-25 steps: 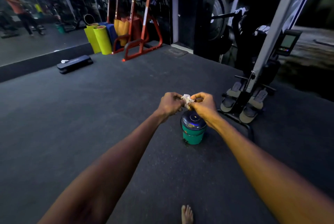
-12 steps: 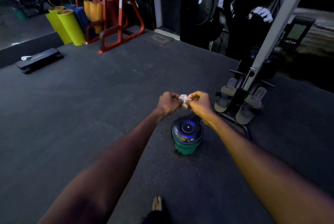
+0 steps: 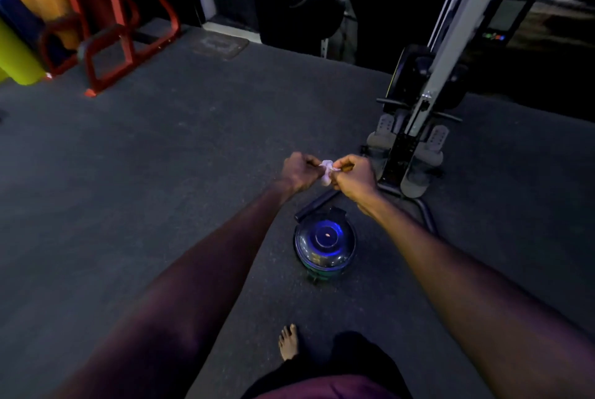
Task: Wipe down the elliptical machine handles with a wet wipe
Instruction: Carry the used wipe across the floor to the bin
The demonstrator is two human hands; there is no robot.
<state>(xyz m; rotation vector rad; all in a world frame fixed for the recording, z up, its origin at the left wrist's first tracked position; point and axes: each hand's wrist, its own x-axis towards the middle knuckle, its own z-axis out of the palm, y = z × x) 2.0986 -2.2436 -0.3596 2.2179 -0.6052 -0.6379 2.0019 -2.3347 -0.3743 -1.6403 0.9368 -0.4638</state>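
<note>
Dark gym floor (image 3: 135,173): left hand (image 3: 297,171) and right hand (image 3: 355,174) each pinch the crumpled wet wipe (image 3: 326,170) with curled fingers, above a lidded canister (image 3: 324,242).

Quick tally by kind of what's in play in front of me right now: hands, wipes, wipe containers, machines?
Hands: 2, left hand and right hand, both pinching the wipe
Wet wipe: 1, crumpled between them
Wipe canister: 1, on the floor
Exercise machine: 1
Total: 5
</note>
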